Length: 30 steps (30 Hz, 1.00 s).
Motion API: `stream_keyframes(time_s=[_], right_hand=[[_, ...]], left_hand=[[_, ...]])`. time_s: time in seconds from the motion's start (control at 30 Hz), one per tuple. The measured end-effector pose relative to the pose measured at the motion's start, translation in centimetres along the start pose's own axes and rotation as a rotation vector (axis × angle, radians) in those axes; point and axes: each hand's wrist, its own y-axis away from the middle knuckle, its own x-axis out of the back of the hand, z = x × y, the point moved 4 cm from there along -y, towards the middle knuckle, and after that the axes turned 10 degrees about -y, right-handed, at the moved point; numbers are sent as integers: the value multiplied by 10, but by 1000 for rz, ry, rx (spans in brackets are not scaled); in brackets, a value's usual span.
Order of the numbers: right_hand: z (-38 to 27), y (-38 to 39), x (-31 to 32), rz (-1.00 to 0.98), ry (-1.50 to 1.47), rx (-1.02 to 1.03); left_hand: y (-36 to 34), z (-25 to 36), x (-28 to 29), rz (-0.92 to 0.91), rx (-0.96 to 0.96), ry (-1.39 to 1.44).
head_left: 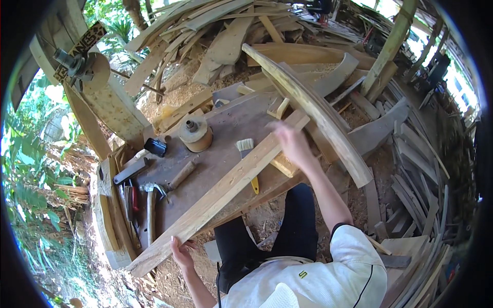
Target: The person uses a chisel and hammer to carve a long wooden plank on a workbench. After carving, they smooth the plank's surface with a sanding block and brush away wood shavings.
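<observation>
A long wooden plank (221, 192) lies slantwise over the workbench (174, 169), its near left end jutting past the bench edge. Close to that end my left hand (182, 253) grips the plank's edge, thumb on top and the other fingers partly hidden below. Over the plank's far right end is my right hand (292, 141), smeared by motion; whether it touches the wood I cannot make out. Part of a paintbrush (245, 146) with a yellow handle shows beyond the plank. A claw hammer (151, 205) rests on the bench nearer the left hand.
A round wooden drum with a central bolt (196, 134), a black cup (155, 147), a wooden handle (182, 175) and red-handled pliers (134, 199) occupy the bench. A curved beam (313, 110) crosses its right end. Stacked boards (221, 46) rise behind; a post (390, 49) stands right.
</observation>
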Motion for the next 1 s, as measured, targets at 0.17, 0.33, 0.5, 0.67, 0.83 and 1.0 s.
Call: stream_keyframes(time_s=[0.17,0.33,0.5,0.67,0.83,1.0], right_hand=[[-4,-9,29,80,47,-138],[-46,48,-50,-23,149,444],[-37,33,-4,25,77,114],[-76,70,-65,78,124,440],[-158,133,-161,-249,-62,584],[-138,113,-134,-258,-91,493]], left_hand=[[-2,-5,4,-46,-14,2],[-3,-10,5,-62,-9,25],[1,-1,6,-37,-82,-22],[4,0,-4,-1,-33,-52],[1,-3,-3,-43,-134,-62],[1,-12,4,-33,-140,-89]])
